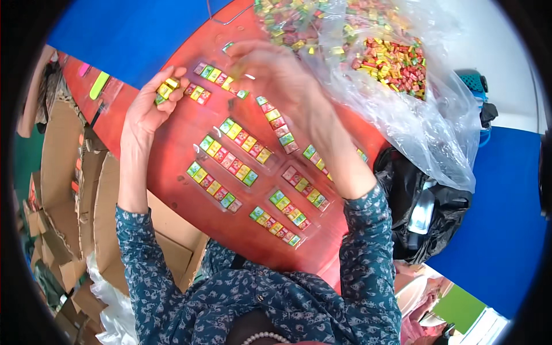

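Observation:
My left hand point(150, 106) is closed around a few small wrapped candies point(167, 90), yellow and green, raised over the left side of the red table point(172, 155). Smeared by motion, my right hand point(273, 72) hovers above the far rows; whether it holds anything is unclear. Beneath it lies a row of candies point(213, 75) in mixed red, yellow and green, and a slanted row point(276, 123) is beside its wrist. Nearer to me, several more rows point(229, 160) lie in narrow clear plastic trays, roughly parallel. A short row point(197, 93) is right of my left hand's fingertips.
A large clear plastic bag point(443, 132) of loose candies point(397, 66) spreads over the far right. A black bag point(425, 230) hangs at the table's right edge. Open cardboard boxes point(109, 218) stand at left. A yellow-green object point(99, 85) lies on the table's far left.

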{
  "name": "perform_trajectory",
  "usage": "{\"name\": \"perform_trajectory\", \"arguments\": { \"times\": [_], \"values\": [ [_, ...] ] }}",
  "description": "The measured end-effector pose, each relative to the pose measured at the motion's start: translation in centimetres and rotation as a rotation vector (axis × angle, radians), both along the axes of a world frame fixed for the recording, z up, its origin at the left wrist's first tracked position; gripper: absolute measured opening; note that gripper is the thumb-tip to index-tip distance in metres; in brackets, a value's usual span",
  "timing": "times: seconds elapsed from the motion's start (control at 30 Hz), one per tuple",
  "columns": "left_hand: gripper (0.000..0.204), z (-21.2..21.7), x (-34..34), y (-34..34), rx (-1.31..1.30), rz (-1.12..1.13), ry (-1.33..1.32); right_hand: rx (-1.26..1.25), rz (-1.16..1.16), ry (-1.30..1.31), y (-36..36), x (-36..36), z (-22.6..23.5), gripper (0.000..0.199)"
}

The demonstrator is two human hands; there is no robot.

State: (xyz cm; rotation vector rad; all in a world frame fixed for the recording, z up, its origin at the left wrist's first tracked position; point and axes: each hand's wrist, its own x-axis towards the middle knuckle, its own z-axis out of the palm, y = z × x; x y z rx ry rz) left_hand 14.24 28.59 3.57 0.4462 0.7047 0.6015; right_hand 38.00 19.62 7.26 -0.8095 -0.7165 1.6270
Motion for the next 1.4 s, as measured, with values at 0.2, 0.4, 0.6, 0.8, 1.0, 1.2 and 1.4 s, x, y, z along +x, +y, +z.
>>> {"name": "perform_trajectory", "arguments": {
  "times": [0.2,0.4,0.6,0.8,1.0,1.2,1.4],
  "values": [
    [0.025,0.7,2.3,-1.9,-0.009,0.009,0.045,-0.041,-0.432,-0.428,-1.7,13.1,5.9,0.017],
    [0.019,2.0,5.7,-2.6,0.038,-0.052,0.134,-0.287,-0.763,-1.262,-3.3,28.3,-0.2,0.018],
    [0.021,5.5,13.3,-4.5,0.229,-0.224,0.182,-0.441,-0.850,-1.800,-4.6,37.5,-3.0,0.014],
    [0.018,7.3,20.5,-6.4,0.318,-0.329,0.154,-0.392,-0.957,-1.871,-5.0,41.2,-6.3,0.022],
    [0.016,7.3,27.1,-7.9,0.363,-0.514,0.125,-0.359,-0.983,-1.822,-3.9,43.3,-6.3,0.026],
    [0.015,5.7,28.5,-8.8,0.308,-0.462,0.197,-0.166,-1.346,-1.855,-3.6,43.2,-7.3,0.023],
    [0.015,4.9,28.6,-8.7,0.279,-0.447,0.199,-0.256,-1.012,-2.066,-1.6,46.1,-5.5,0.037]
  ]
}}
